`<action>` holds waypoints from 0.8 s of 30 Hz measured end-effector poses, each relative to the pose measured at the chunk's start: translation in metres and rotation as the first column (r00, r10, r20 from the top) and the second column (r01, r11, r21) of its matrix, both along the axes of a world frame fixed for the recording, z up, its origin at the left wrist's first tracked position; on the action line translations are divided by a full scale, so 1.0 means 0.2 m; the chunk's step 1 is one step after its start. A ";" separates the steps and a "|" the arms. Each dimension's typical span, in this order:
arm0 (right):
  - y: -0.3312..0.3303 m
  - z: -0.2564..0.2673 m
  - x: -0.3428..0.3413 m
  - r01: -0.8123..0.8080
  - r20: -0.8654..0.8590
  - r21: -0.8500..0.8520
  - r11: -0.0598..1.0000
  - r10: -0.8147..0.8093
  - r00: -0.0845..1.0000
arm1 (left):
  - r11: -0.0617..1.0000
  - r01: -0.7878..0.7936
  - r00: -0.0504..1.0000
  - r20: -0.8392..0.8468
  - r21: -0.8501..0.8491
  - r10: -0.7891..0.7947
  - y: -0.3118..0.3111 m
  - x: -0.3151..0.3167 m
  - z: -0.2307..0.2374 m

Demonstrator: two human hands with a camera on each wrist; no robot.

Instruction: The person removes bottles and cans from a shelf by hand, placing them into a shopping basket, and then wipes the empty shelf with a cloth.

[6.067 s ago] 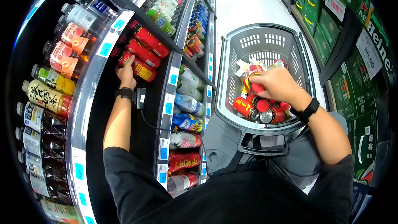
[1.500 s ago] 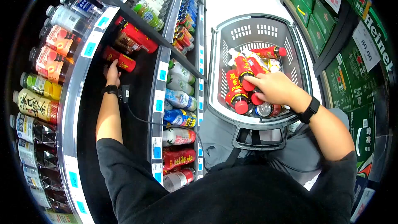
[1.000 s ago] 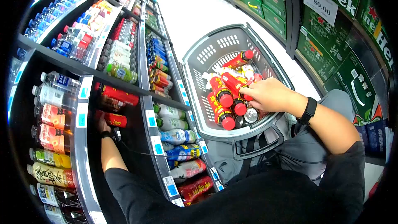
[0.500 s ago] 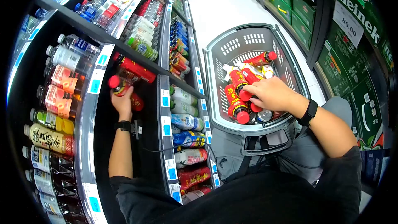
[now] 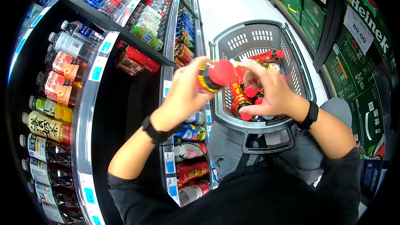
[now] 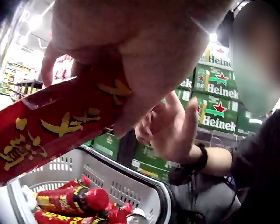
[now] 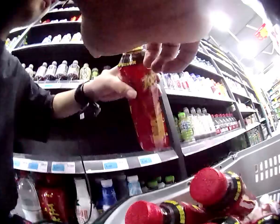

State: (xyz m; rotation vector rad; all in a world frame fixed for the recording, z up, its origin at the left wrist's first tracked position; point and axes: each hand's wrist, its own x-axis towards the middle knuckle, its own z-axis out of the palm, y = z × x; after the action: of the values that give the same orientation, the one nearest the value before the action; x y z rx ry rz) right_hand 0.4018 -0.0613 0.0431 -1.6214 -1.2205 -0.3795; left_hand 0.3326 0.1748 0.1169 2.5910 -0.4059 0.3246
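My left hand [image 5: 185, 89] grips a red bottle [image 5: 218, 75] with a red cap and black neck band, held up beside the near left side of the basket. Yellow characters run along that bottle's label in the left wrist view. My right hand [image 5: 273, 89] is just to the right of the cap, thumb and fingers spread and bent, holding nothing. Its fingers [image 7: 172, 56] overlap the bottle's neck in the right wrist view. Under my right hand, several similar red bottles [image 5: 239, 96] lie in the grey shopping basket [image 5: 300, 64], with some white-capped ones among them.
To the left, a dark shelf carries a few red bottles [image 5: 141, 60] at its back. Tea and juice bottles [image 5: 58, 87] line the shelf's outer side. Green beer cartons [image 5: 354, 96] are stacked on the right. A thin cable [image 5: 200, 146] hangs from the left wrist.
My left hand has brought a red bottle from the shelf rightward to the basket. My right hand has come off the bottles in the basket and spread its fingers. More red bottles lie there than at first.
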 end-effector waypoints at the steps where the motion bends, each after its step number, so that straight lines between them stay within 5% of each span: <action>1: 0.00 0.01 0.01 0.002 0.001 0.001 1.000 -0.002 1.000 | 0.991 0.068 0.998 0.005 0.114 -0.069 -0.06 0.02 -0.02; 3: 0.00 0.03 0.05 0.108 0.277 0.099 0.989 -0.131 0.952 | 0.973 0.147 0.987 0.043 0.179 -0.157 -0.17 0.05 -0.09; 7: -0.05 0.06 0.09 0.180 0.272 0.035 0.983 -0.183 0.945 | 0.974 0.200 0.979 -0.060 0.104 -0.194 -0.25 0.13 -0.11; 11: -0.09 0.11 0.12 0.296 0.211 0.103 0.949 -0.312 0.926 | 0.957 0.233 0.951 0.167 0.172 -0.261 -0.13 0.24 -0.14; 15: -0.17 0.18 0.21 0.395 0.202 0.090 0.914 -0.405 0.892 | 0.996 -0.078 0.989 0.128 0.036 0.072 0.21 0.27 -0.09; 17: -0.20 0.16 0.24 0.416 0.221 0.082 0.906 -0.424 0.878 | 0.961 -0.216 0.948 0.197 -0.171 0.249 0.46 0.30 -0.12; 21: -0.24 0.06 0.30 0.487 0.276 -0.171 0.857 -0.433 0.858 | 0.695 -0.414 0.823 0.085 -0.588 0.562 0.95 0.32 -0.16; 24: -0.26 -0.02 0.32 0.499 0.239 -0.360 0.788 -0.439 0.866 | 0.473 -0.471 0.714 -0.006 -0.744 0.701 1.22 0.34 -0.18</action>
State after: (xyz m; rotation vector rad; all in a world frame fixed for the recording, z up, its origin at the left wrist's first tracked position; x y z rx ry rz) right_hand 0.4657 -0.1142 0.0392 -2.3167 -1.0271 -0.5884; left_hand 0.4005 0.4182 0.0806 1.7930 0.5098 0.9333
